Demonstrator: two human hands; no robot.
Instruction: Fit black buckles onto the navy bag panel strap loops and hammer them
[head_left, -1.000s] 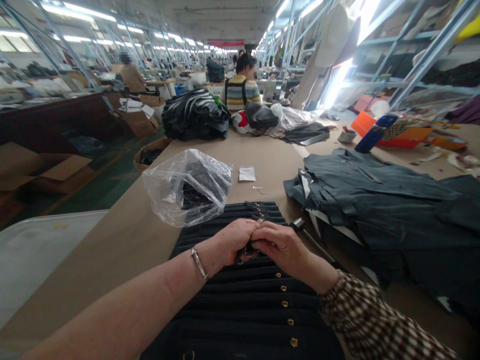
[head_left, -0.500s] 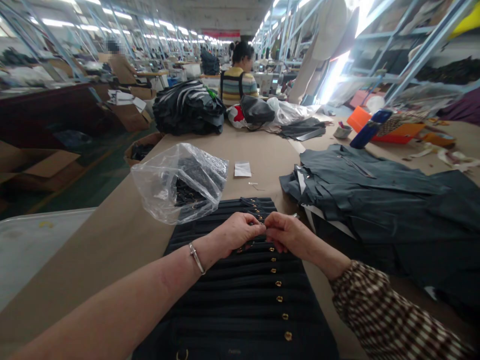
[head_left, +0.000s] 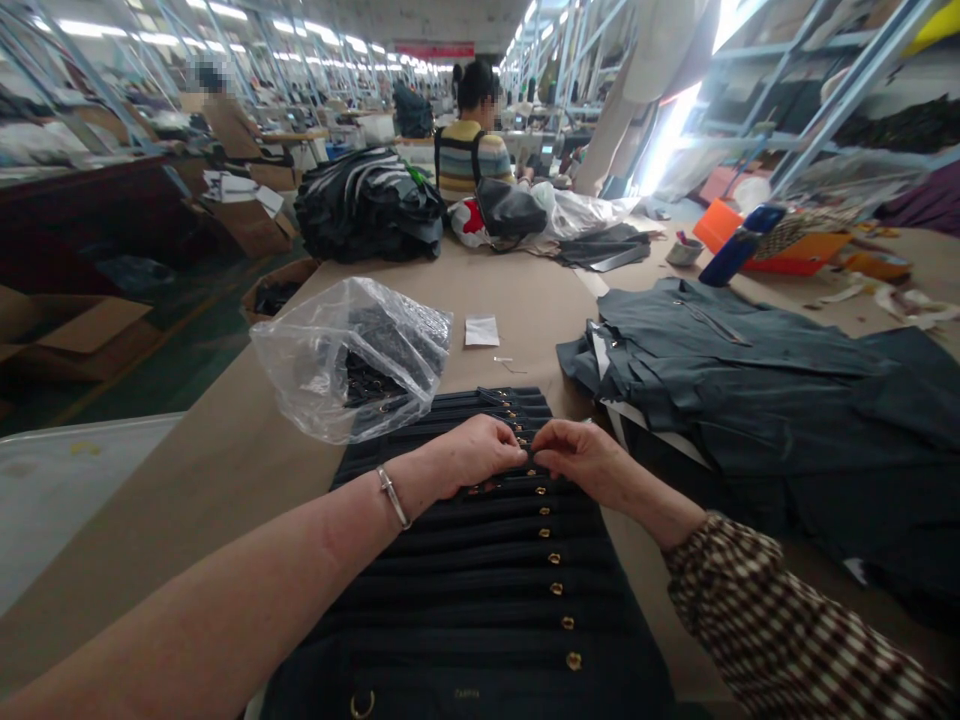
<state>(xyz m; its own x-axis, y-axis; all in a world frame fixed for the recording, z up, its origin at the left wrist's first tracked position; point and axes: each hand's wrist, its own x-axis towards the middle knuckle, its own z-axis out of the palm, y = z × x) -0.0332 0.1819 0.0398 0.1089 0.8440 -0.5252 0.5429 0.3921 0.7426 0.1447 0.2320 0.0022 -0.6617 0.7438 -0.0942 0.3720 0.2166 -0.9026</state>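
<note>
Lying nearest on the brown bench is a set of black straps, side by side in flat rows running across. Each has a small gold fitting, and the fittings form a line running away from the person. A bare forearm with a silver bangle comes in from the left, and a checked sleeve from the right. The left hand and the right hand meet fingertip to fingertip over the far rows. Both are closed in a pinch on one of the straps, right at its gold fitting; the fingers hide just how the piece is held.

Just beyond the left hand sits a crumpled clear plastic bag with more dark pieces inside, its near edge lapping the far end of the straps. Right of the straps, close but apart, a pile of dark grey garments spreads across the bench. Past the bag a small white slip lies alone on bare board.

Farther back on the right a blue bottle tilts against an orange tray. At the far end are a heap of black fabric and a black handbag, and behind them sits a person in a striped top. Off the left side, cardboard boxes rest on the floor.
</note>
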